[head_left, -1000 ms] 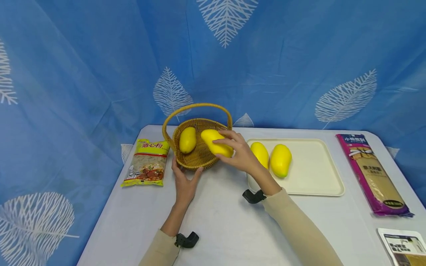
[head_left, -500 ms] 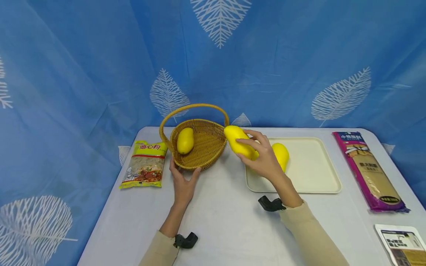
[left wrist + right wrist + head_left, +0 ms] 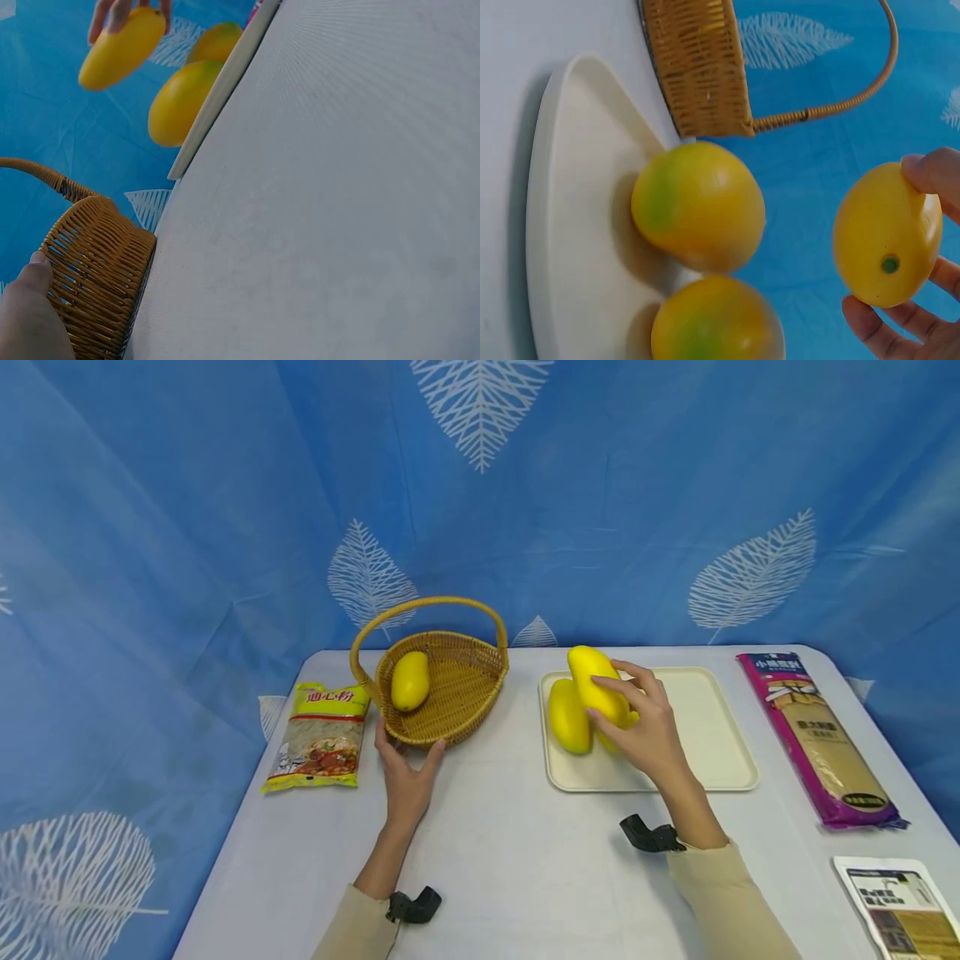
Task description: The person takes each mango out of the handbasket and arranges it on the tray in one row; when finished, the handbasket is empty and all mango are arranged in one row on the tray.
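Observation:
My right hand [image 3: 651, 727] grips a yellow mango [image 3: 595, 681] between thumb and fingers, raised above the cream tray [image 3: 697, 727]. Two more mangoes lie in the tray: the left mango [image 3: 569, 718] shows fully in the head view, while the other mango [image 3: 718, 322] is mostly hidden there behind the hand and held fruit. My left hand [image 3: 407, 785] holds the front of a wicker basket [image 3: 461, 693] with a tall arched handle, its thumb against the woven side in the left wrist view. One mango [image 3: 410, 681] lies at the basket's left side.
A bag of pasta [image 3: 322, 735] lies left of the basket. On the right are a long purple noodle packet [image 3: 821, 739] and a white-edged pouch [image 3: 900, 906]. Behind the white table [image 3: 517, 852] hangs a blue leaf-patterned curtain [image 3: 600, 527].
My right hand has carried its mango from over the basket rightward to above the tray. The left hand stays at the basket. The whole head view has shifted slightly.

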Demonstrator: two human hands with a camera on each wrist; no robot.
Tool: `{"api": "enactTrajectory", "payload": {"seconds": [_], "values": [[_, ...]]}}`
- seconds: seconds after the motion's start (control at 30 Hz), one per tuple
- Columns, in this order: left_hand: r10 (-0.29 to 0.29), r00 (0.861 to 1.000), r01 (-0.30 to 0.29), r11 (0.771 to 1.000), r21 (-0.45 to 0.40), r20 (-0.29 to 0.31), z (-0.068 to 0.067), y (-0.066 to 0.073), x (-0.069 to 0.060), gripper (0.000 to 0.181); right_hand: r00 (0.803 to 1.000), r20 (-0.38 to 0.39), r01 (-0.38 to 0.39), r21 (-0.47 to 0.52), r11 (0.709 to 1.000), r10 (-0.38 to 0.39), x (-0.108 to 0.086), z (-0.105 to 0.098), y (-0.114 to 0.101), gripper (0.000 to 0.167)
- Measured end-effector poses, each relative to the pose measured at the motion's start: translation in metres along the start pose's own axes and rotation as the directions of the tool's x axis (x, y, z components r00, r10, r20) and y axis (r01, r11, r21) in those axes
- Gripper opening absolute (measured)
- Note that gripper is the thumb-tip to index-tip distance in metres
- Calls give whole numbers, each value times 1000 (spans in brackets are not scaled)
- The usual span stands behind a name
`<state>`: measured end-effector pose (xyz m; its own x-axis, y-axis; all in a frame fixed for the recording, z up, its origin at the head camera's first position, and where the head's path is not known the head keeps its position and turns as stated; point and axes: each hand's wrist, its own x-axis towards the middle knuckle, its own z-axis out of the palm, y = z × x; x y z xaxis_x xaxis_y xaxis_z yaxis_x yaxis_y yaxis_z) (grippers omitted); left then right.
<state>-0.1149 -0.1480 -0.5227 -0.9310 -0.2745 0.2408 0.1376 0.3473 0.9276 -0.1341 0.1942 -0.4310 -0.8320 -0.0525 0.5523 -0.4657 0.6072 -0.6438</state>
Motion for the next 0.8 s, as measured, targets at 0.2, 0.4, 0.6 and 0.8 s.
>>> {"api": "enactTrajectory", "payload": {"seconds": [0.2,0.4,0.6,0.8], "values": [[15,1000,-15,1000,-11,-3,0,-1,0,98,997,-60,-52,-25,998,51,-8,-14,10,46],[29,1000,-29,999,-21,-2,0,0,0,98,983,-105,-161,-85,983,152,-19,-29,21,43],[19,1000,-19,1000,-24,6,1,0,-1,98,961,-146,-256,-147,956,235,-30,-39,39,41],[18,1000,-18,1000,-11,-1,0,-1,0,97,960,-127,-268,-156,951,250,-39,-39,55,41]]}}
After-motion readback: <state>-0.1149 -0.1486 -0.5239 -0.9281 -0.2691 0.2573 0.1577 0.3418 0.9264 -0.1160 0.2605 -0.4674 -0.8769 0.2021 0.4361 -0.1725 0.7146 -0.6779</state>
